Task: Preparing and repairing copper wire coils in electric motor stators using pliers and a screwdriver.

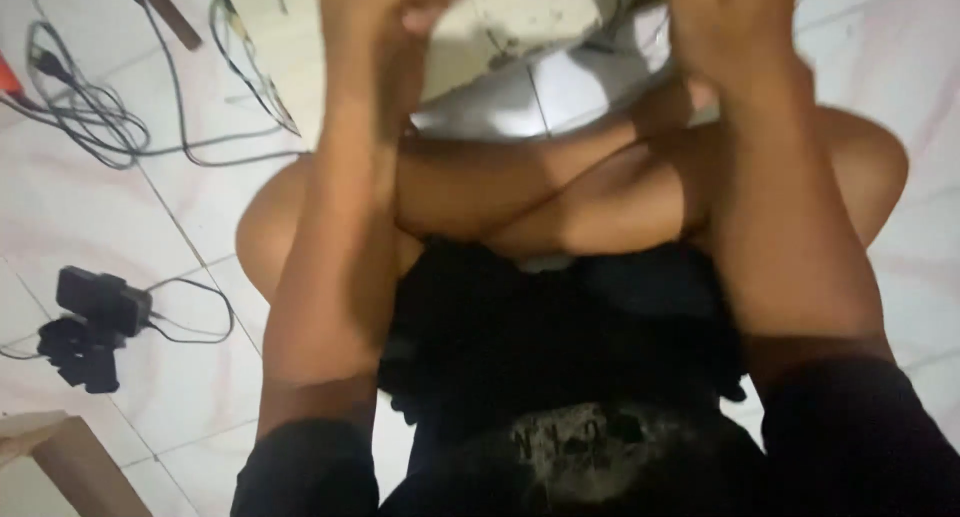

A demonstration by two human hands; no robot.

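Observation:
I sit cross-legged on a white tiled floor with both arms stretched forward. My left hand point(385, 2) is at the top edge, fingers curled near a pale, scuffed part of a grey and white appliance point(540, 87) that lies in front of my legs. My right hand point(730, 22) is on the appliance's right side, seen from the back, with its fingers cut off by the frame's top. The picture is blurred, so what either hand grips is unclear. My crossed legs and black clothes fill the middle and bottom.
A tangle of grey cables point(90, 117) lies on the tiles at the upper left. A black power adapter with its cord point(95, 322) sits at the left. A wooden piece point(70, 462) juts in at the bottom left corner.

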